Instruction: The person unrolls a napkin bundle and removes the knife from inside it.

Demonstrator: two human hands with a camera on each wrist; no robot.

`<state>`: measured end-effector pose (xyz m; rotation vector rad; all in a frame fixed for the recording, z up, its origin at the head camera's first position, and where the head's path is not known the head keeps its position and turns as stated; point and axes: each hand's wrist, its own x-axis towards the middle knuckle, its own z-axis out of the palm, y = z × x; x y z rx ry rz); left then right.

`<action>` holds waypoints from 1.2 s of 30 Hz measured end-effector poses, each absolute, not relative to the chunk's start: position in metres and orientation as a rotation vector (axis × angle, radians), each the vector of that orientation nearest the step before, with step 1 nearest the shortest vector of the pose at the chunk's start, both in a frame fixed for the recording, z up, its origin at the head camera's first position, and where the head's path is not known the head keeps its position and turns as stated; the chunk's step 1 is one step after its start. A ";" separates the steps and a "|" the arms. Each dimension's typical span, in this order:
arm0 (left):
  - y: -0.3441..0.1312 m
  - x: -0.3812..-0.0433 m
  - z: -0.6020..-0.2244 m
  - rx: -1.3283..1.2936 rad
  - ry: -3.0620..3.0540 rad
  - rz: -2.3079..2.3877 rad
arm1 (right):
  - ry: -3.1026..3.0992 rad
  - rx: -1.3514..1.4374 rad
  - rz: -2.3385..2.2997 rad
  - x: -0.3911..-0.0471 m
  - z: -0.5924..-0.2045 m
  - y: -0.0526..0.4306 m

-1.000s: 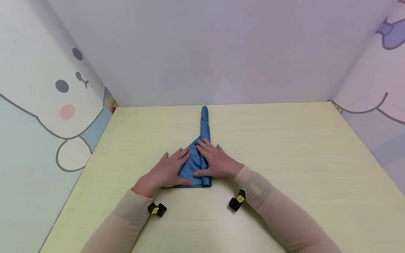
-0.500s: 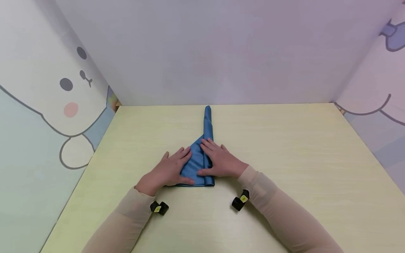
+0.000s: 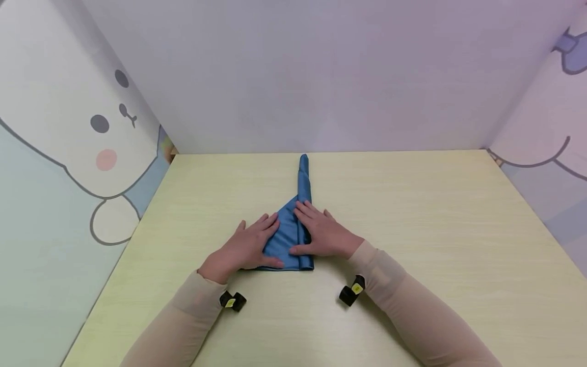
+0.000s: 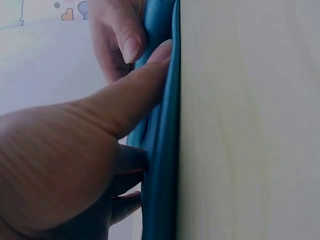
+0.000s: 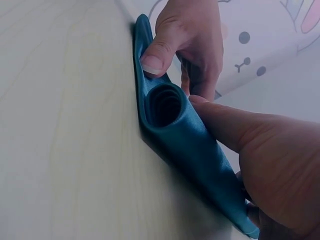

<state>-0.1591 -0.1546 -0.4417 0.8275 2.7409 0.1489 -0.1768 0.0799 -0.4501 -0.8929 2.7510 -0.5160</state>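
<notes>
Blue cloth (image 3: 281,243): being pressed to the table (image 3: 412,204), flat part left of its roll (image 3: 304,183).
Right hand (image 3: 326,235): being laid across the roll, fingers extended, thumb apart.
Left hand (image 3: 245,247): being rested left of the roll, fingers straight.
Rolling: probably being helped by even pressure.

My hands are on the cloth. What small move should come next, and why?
Probably the right hand should turn the shiny blue cloth roll leftward: the flat blue cloth flap joined to it lies unrolled, with the left hand resting on it.
</notes>
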 end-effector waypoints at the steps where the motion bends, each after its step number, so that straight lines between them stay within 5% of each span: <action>1: -0.155 -0.159 -0.442 0.826 2.741 0.150 | 2.749 -0.891 -0.518 -0.177 -0.450 0.080; 36: -0.156 -0.159 -0.443 0.808 2.738 0.138 | 2.750 -0.883 -0.515 -0.175 -0.446 0.088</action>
